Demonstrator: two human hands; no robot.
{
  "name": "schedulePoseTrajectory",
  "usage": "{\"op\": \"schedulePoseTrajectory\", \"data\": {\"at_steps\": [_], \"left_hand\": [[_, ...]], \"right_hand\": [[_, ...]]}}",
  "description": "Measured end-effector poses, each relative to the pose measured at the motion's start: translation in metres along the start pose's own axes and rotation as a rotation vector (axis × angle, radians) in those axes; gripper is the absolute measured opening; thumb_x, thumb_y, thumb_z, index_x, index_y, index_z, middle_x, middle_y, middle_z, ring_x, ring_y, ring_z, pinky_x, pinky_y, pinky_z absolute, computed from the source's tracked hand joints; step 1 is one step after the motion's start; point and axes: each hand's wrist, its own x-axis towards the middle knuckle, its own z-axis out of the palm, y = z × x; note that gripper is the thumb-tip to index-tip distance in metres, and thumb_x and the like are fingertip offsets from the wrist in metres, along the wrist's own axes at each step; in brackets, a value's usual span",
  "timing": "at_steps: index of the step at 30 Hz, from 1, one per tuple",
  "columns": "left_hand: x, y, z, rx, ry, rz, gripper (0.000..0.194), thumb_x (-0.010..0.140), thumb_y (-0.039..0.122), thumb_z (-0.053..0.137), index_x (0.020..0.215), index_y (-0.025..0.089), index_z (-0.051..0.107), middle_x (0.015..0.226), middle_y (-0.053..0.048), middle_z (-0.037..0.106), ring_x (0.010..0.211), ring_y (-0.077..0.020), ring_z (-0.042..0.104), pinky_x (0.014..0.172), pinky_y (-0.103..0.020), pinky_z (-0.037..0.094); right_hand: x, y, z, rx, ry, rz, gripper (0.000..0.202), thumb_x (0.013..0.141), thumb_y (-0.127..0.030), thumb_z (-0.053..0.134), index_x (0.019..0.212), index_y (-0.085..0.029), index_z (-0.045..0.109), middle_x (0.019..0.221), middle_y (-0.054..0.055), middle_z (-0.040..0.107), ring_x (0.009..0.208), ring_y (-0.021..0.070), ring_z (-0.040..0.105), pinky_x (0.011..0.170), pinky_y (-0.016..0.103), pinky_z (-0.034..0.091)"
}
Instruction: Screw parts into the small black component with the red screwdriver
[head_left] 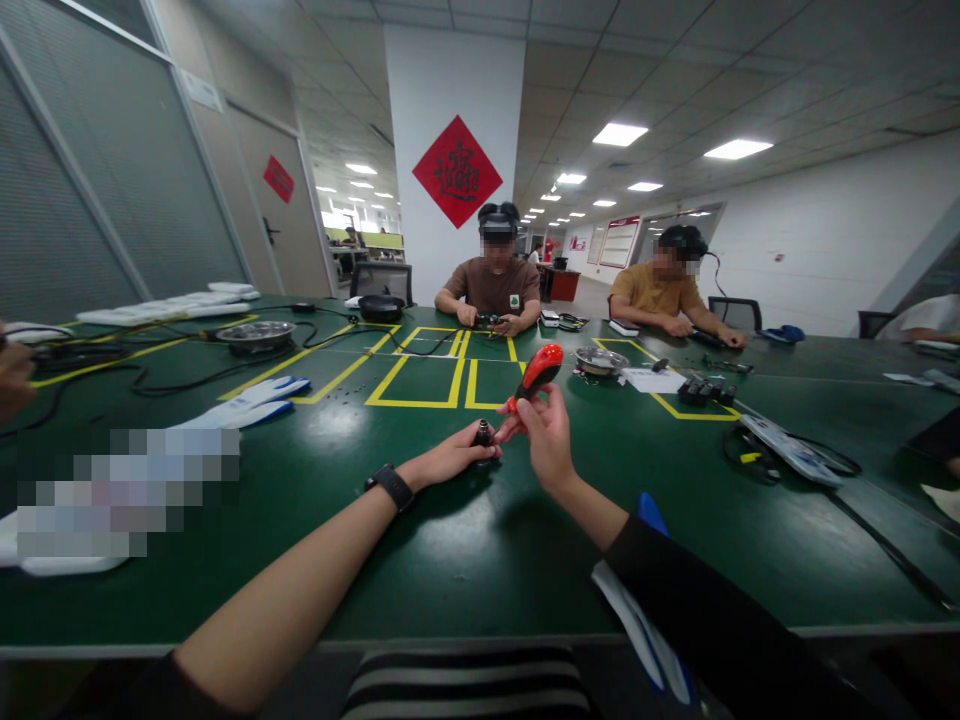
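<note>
My left hand (pixel 452 455), with a black watch on its wrist, is closed around a small black part (pixel 483 434) just above the green table (pixel 450 580). Beside it on the right, my right hand (pixel 546 430) grips a red and black screwdriver (pixel 539 371). The screwdriver's handle points up and to the right, and its lower end slants toward the black part. Fingers partly hide the lower end, so I cannot tell whether the tip touches the part.
Two people sit across the table. White-blue gloves (pixel 259 402) lie left, another glove (pixel 637 625) by my right forearm. Metal bowls (pixel 257 336) (pixel 600 362), black blocks (pixel 705 391), a power strip (pixel 791 450) and cables (pixel 112 350) lie around. A hand shows at the left edge.
</note>
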Motion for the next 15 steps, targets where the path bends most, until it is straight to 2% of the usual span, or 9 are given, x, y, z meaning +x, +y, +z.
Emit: {"op": "schedulePoseTrajectory", "data": {"at_steps": [4, 15], "left_hand": [[0.0004, -0.0004, -0.0002, -0.011, -0.006, 0.001, 0.017, 0.080, 0.027, 0.052, 0.092, 0.015, 0.048, 0.089, -0.003, 0.059, 0.081, -0.0140, 0.053, 0.080, -0.030, 0.039], [0.0019, -0.0047, -0.0011, 0.064, -0.018, 0.032, 0.022, 0.075, 0.023, 0.057, 0.094, 0.016, 0.047, 0.092, -0.002, 0.058, 0.087, -0.0158, 0.052, 0.085, -0.033, 0.039]], "right_hand": [[-0.0012, 0.0002, -0.0001, -0.007, -0.031, 0.004, 0.025, 0.084, -0.033, 0.049, 0.107, -0.022, 0.042, 0.081, 0.000, 0.060, 0.049, 0.0076, 0.058, 0.047, 0.021, 0.048], [-0.0009, 0.0060, 0.0004, -0.083, -0.044, -0.050, 0.028, 0.083, -0.029, 0.053, 0.108, -0.023, 0.043, 0.082, -0.001, 0.058, 0.048, 0.0060, 0.054, 0.048, 0.021, 0.048]]}}
